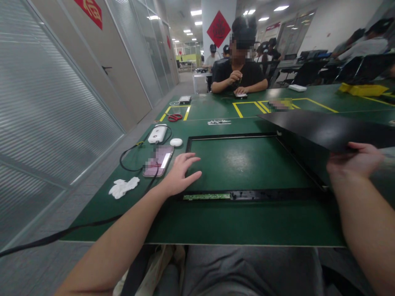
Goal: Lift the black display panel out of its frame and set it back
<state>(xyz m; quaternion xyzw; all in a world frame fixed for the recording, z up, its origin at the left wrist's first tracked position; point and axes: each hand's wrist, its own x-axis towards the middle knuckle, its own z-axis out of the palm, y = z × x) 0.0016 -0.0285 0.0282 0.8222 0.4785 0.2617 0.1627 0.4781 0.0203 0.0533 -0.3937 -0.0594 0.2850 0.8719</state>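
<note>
Green table (216, 226) stands beside a frosted glass wall (46, 102) on grey floor (37, 271); white pillar (206, 43) bears a red diamond sign (218, 28); ceiling lights (196, 12) lit.

Table (216, 226) surface inside black frame (262, 194) unobstructed. Left approach crowded: phone (159, 161), cable (121, 158), crumpled cloth (123, 187). Raised black panel (327, 129) overhangs right side; clearance beneath apparently slight.

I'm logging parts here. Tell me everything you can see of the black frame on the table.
The black frame is a thin, dark rectangle lying flat on the green table, which shows through its open middle. Its near rail carries a narrow green circuit strip. The left hand rests on its near-left corner. The right hand holds a black panel tilted over its right side.
</note>
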